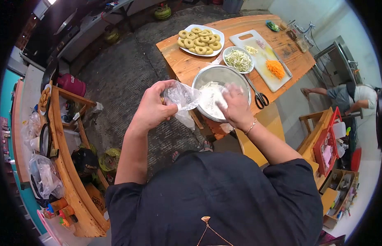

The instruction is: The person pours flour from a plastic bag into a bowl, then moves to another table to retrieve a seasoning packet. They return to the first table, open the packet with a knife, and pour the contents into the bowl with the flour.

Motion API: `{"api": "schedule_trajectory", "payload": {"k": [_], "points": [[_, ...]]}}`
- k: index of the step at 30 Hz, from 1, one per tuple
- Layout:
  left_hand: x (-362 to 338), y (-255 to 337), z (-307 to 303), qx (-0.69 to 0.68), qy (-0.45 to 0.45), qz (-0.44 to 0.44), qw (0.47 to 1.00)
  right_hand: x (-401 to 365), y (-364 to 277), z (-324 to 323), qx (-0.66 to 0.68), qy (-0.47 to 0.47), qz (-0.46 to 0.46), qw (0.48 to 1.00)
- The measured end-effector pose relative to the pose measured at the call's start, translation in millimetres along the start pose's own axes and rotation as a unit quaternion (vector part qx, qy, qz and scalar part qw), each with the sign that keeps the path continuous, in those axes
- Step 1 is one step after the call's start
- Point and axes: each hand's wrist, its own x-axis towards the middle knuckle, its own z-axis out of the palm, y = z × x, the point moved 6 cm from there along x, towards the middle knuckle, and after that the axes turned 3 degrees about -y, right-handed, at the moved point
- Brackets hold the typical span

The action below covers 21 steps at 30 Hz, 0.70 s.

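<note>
My left hand (155,105) is closed on a clear plastic bag (182,95), with its fingers pinching the film. The bag's mouth hangs by the left rim of a metal bowl (247,88). White powder, which looks like flour (208,100), lies in the bowl. Over the powder, my right hand (237,107) reaches in from the right with its fingers stretched apart. Those fingertips are somewhat blurred and nothing shows in them. Beside the bowl, black-handled scissors (262,99) lie on the wooden table (180,67).
Behind the bowl stand a plate of ring-shaped pieces (199,40) and a bowl of bean sprouts (239,60). A white cutting board (256,61) carries shredded carrot (275,69) and a knife (282,63). Another person (357,98) is at the far right. A wooden shelf (72,172) runs along the left.
</note>
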Motion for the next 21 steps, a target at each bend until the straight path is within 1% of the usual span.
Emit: {"api": "schedule_trajectory", "payload": {"k": [1,2,3,4,5,6,7,8,9,11,12,13,14,15,16,17,20,21], "points": [[0.2,1.8,0.5,0.016,-0.008,0.001,1.000,-10.5,5.9,26.1,0.061,-0.222,0.040,0.972],[0.0,1.4,0.2,0.014,-0.010,-0.002,1.000,-31.5,7.0,48.9,0.121,-0.433,0.078,0.890],[-0.2,0.9,-1.3,0.011,-0.010,-0.004,1.000,-29.4,11.5,48.0,0.066,-0.406,0.095,0.907],[-1.5,-1.0,-1.9,0.007,-0.009,-0.009,1.000,-22.0,16.4,37.9,0.102,-0.309,0.106,0.940],[-2.4,-1.7,-1.9,0.004,-0.008,-0.003,1.000,-17.3,25.7,25.5,0.137,-0.209,0.117,0.961],[-3.0,-1.9,-2.5,0.001,-0.006,0.003,1.000,-16.3,34.4,11.9,0.170,-0.106,0.126,0.972],[-3.7,-1.7,-3.6,-0.002,-0.003,0.009,1.000,-19.1,42.0,-3.4,0.149,-0.014,0.152,0.977],[-4.7,-2.5,-4.7,-0.003,-0.002,0.013,1.000,-24.8,49.9,-19.3,0.126,0.079,0.176,0.973],[-6.2,-4.0,-5.6,-0.005,-0.001,0.018,1.000,-36.5,65.8,-17.4,0.065,0.120,0.214,0.967],[-9.7,-5.4,-8.7,-0.011,0.004,0.023,1.000,-61.4,95.3,-4.7,-0.060,0.200,0.285,0.935],[-12.2,-6.2,-10.5,-0.014,0.007,0.023,1.000,-67.7,110.0,12.3,0.131,0.083,0.395,0.906],[-14.6,-7.1,-11.9,-0.017,0.009,0.022,1.000,-77.8,111.8,29.7,0.314,-0.038,0.481,0.818],[-16.8,-9.2,-12.8,-0.026,0.005,0.016,1.000,-90.4,101.0,47.3,0.479,-0.154,0.537,0.677],[-19.1,-11.1,-14.4,-0.035,0.001,0.010,0.999,-93.1,87.0,61.8,0.597,-0.136,0.512,0.603],[-21.6,-13.1,-16.3,-0.043,-0.003,0.003,0.999,-94.7,74.2,83.2,0.703,-0.117,0.475,0.517],[-23.8,-14.2,-18.8,-0.042,0.001,0.001,0.999,-94.8,79.8,103.0,0.725,-0.098,0.465,0.498],[-33.8,-17.7,-26.1,-0.041,0.011,-0.004,0.999,-95.4,72.3,105.7,0.733,-0.047,0.484,0.476],[-38.0,-17.9,-30.4,-0.045,0.016,0.000,0.999,-94.9,65.3,81.9,0.735,-0.040,0.475,0.481]]}}
